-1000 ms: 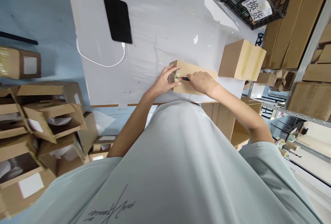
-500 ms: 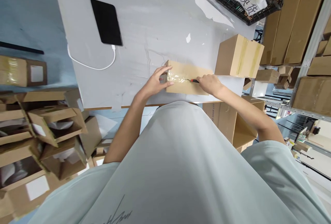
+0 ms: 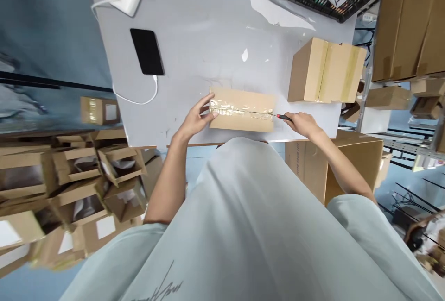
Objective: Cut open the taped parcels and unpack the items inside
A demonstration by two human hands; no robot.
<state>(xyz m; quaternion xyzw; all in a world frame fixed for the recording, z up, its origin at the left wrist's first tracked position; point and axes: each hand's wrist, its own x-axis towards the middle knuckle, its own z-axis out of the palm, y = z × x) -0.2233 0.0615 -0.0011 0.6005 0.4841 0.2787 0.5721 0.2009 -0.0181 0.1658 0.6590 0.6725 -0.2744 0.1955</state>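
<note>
grey worktable (image 3: 194, 28), flat brown cardboard box with clear tape seam (image 3: 242, 122), left hand (image 3: 194, 118) fingers gripping its left end, right hand (image 3: 304, 122) closed round red-handled cutter (image 3: 283, 117) at the right edge

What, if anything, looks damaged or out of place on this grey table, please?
The clear tape strip on the flat brown cardboard box, steadied by the left hand, is wrinkled and bunched. Across the grey table lie torn white paper scraps. At left, opened cardboard boxes lie heaped.

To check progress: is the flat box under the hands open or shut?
Shut: the flat box has flaps lying flat under tape; whether cut, cannot tell.
</note>
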